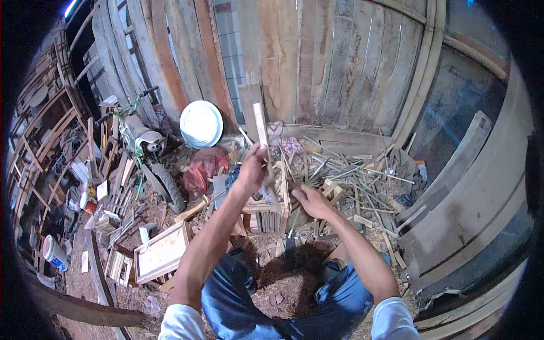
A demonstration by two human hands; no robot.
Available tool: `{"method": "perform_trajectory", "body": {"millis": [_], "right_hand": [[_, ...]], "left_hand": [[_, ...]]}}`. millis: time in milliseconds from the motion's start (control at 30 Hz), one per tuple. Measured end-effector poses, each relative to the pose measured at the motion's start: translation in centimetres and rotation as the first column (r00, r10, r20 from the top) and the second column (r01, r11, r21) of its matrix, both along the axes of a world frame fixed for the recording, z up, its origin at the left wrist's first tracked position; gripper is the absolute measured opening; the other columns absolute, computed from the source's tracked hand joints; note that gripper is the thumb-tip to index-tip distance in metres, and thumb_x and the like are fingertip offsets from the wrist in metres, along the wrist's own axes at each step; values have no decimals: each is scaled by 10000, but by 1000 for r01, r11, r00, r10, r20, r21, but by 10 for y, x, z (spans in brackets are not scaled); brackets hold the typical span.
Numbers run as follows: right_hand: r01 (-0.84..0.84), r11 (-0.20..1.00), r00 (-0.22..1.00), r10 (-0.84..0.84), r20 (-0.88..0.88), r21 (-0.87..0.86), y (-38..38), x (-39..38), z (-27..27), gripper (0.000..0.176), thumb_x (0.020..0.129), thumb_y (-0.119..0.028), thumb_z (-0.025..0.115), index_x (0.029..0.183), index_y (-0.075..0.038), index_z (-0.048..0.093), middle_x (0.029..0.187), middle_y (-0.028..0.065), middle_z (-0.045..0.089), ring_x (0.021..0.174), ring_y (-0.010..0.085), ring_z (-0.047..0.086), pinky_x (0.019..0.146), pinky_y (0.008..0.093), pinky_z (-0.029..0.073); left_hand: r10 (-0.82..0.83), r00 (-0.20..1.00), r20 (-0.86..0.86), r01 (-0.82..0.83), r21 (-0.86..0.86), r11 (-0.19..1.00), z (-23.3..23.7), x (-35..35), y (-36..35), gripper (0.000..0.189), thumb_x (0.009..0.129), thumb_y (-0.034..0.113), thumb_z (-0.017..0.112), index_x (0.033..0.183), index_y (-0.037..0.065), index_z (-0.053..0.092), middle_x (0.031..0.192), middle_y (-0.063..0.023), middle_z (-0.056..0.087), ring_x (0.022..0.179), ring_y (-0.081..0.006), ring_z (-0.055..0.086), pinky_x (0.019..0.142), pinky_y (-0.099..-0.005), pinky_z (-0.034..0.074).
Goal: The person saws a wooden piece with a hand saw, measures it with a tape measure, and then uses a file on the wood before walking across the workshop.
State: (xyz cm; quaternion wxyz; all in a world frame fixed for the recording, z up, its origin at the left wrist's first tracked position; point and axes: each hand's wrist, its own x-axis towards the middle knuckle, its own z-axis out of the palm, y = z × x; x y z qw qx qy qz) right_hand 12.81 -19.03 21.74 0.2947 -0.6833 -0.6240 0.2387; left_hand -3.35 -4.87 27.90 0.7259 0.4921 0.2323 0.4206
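Observation:
My left hand (252,170) is closed round a narrow, pale wood strip (259,122) that stands nearly upright above the fist. Below that fist, a blurred streak hangs in front of a wooden box (285,198) on the floor between my knees. Several thin wood pieces (266,221) are packed at the box's front. To the right of the box, my right hand (313,203) is low with its thumb apart from loosely bent fingers, and nothing shows in its grasp. Small wood blocks (335,191) lie just beside it. The undersides of the right fingers are hidden.
Loose sticks (362,181) cover the floor at right, by leaning boards (464,226). At left are a framed panel (163,252), a small bike (144,139), a red plastic bag (205,170) and a white bucket (54,254). A white round basin (201,124) leans against the plank wall (317,68).

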Motion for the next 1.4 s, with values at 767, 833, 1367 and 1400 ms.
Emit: {"method": "perform_trajectory", "body": {"millis": [767, 833, 1367, 1400], "right_hand": [[19, 983, 861, -109, -497, -181, 152, -17, -119, 186, 958, -69, 524, 1065, 31, 638, 895, 83, 656, 696, 124, 615, 541, 263, 486], [102, 987, 936, -138, -325, -126, 174, -23, -150, 179, 956, -57, 514, 1050, 20, 645, 879, 82, 668, 705, 129, 626, 572, 275, 500], [147, 976, 915, -72, 397, -161, 322, -101, -171, 659, 804, -268, 717, 1346, -69, 400, 1333, 254, 441, 1252, 391, 448, 998, 480, 436], [142, 979, 913, -72, 403, -147, 322, -98, -165, 659, 804, -268, 717, 1346, -69, 400, 1333, 254, 441, 1252, 391, 448, 998, 480, 436]], "left_hand": [[111, 878, -465, -76, 93, 993, -142, -119, 114, 239, 946, 280, 587, 1024, 54, 593, 825, -16, 594, 715, -109, 572, 653, -292, 519], [219, 859, -463, -151, 181, 972, -147, -123, 117, 216, 915, 201, 588, 1052, 35, 581, 863, -50, 618, 758, -140, 600, 658, -310, 532], [321, 681, -658, -194, 260, 946, -158, -167, 127, 361, 960, 298, 553, 1125, -23, 553, 909, -120, 666, 800, -208, 670, 684, -335, 550], [382, 683, -623, -242, 300, 923, -163, -165, 128, 379, 923, 280, 568, 1133, -36, 564, 913, -170, 674, 820, -248, 673, 737, -362, 532]]}}
